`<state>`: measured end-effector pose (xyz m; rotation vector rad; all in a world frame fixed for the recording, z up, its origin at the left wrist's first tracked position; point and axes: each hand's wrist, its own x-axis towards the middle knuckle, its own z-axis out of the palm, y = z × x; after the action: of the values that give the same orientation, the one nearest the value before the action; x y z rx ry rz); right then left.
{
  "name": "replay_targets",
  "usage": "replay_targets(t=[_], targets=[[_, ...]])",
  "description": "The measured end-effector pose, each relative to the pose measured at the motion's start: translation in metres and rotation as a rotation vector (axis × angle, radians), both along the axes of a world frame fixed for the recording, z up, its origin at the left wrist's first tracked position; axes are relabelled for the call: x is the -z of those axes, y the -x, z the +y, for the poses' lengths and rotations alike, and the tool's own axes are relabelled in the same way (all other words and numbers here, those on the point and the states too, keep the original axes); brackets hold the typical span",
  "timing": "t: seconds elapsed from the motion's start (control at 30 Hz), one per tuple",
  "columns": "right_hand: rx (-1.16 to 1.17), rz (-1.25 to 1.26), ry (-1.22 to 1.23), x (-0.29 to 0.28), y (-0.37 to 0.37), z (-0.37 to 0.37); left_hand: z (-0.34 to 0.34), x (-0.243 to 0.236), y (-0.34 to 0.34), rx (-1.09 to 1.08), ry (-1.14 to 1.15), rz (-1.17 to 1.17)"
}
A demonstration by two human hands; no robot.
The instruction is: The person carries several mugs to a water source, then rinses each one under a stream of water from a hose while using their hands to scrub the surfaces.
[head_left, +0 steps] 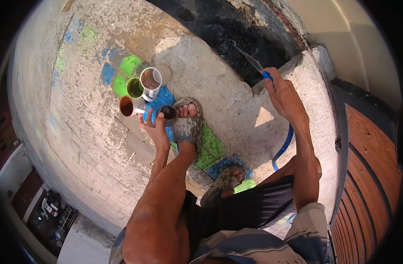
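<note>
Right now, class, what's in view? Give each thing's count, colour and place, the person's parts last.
Mugs: three, insides whitish, green and brown, left of centre
Cup: one, dark, in left hand
Hose: one, blue, in right hand
Trench: one, black, top
Paving: one stretch, pale with blue and green patches, centre
Wall: one, tan, upper right
Slats: several, brown, right edge
Sandals: two, mottled grey, on feet
Shorts: one pair, black, bottom
Shirt: one, striped beige and navy, bottom
Clutter: uncountable, mixed, lower left
Left hand: one, on cup
Right hand: one, on hose
Legs: two, partly bare, bottom
</note>
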<state>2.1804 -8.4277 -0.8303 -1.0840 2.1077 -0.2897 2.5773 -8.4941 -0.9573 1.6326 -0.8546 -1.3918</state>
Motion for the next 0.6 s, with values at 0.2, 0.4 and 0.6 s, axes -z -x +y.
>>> replay_targets(t=[0.2,0.4,0.6], targets=[[0.014,0.253,0.132,0.006,0.000,-0.001,0.012,-0.063,0.009,0.291,0.147,-0.068],[0.001,0.498,0.065,-0.010,-0.003,-0.001,-0.055,-0.082,0.121,0.772,-0.224,0.166],[-0.025,0.503,0.051,-0.026,-0.003,-0.007,-0.104,-0.029,0.230,0.990,-0.328,0.297]])
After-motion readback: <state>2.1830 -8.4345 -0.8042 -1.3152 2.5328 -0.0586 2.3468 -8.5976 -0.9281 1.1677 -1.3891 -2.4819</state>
